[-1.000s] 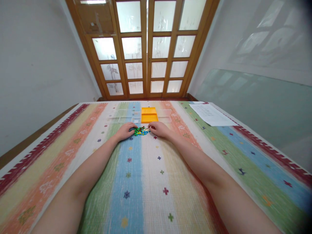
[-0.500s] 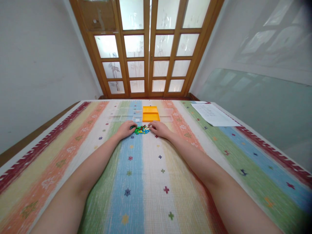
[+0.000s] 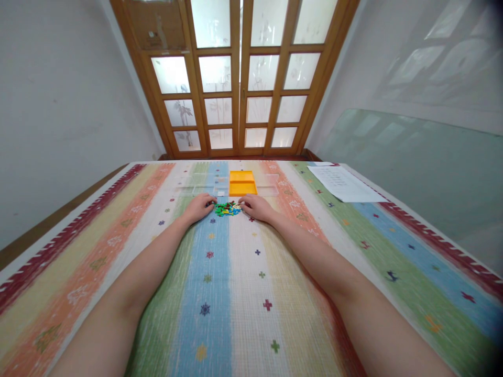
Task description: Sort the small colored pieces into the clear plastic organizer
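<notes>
Near the centre of the frame, a mixed heap of small green, blue, yellow, red and pale pieces (image 3: 227,211) lay on the surface, which was covered by a striped, patterned cloth (image 3: 206,335). The person's left hand (image 3: 199,208) was at the heap's left edge, its fingers curled inward; from where I stood I could not tell whether they pinched a piece. The right hand (image 3: 258,208) was at the opposite edge, fingers bent toward the pieces, and there too I could not make out any grip.

As for progress, every piece I could make out lay in that one heap, its colours jumbled, with green mostly to the left and pale to the right. I judged the handling to be unfinished, with most of the pieces loose between the hands. Just above the heap in the frame, an open, bright orange-yellow plastic box in two halves (image 3: 242,188) lay flat, clear plastic trays (image 3: 192,191) on either side. Toward the upper right of the surface rested a white printed paper sheet (image 3: 340,185).
</notes>
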`<state>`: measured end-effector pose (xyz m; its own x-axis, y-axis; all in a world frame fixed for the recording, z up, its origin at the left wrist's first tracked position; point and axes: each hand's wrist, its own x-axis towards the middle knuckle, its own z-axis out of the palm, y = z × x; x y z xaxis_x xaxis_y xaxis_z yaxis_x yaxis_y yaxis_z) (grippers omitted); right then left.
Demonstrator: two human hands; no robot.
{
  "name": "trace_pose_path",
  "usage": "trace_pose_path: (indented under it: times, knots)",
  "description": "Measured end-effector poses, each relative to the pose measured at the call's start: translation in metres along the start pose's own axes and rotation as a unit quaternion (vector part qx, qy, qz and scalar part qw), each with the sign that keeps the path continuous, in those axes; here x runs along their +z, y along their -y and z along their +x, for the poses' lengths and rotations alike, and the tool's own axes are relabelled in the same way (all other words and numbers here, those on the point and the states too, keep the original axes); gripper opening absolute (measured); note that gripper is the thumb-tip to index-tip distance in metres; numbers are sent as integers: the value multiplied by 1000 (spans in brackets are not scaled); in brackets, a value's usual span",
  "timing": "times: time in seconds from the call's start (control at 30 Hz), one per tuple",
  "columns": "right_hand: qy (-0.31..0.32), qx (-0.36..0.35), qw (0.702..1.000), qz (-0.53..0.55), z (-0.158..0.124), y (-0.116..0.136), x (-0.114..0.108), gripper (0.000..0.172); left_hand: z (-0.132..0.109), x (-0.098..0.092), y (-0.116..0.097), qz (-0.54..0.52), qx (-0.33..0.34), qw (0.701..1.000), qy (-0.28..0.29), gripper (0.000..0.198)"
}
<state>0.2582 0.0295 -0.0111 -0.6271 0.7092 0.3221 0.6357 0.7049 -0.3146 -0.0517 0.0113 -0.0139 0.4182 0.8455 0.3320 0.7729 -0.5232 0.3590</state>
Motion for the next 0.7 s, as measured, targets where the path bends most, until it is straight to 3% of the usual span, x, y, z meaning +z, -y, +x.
trace_pose_path:
  times: [0.3,0.4,0.53,0.7]
  knots:
    - [4,0,1000,-6,1,-2,2,22,0,0,-7,-7,-2,1000,-11,28]
    - [1,1,1000,-8,1,-4,4,22,0,-1,-17,-17,35,999,-16,30]
    - [-2,0,1000,-7,1,-6,6,23,2,2,-26,-50,101,993,26,33]
    - [-5,-2,1000,-4,1,-6,5,23,3,8,-22,-46,86,995,28,32]
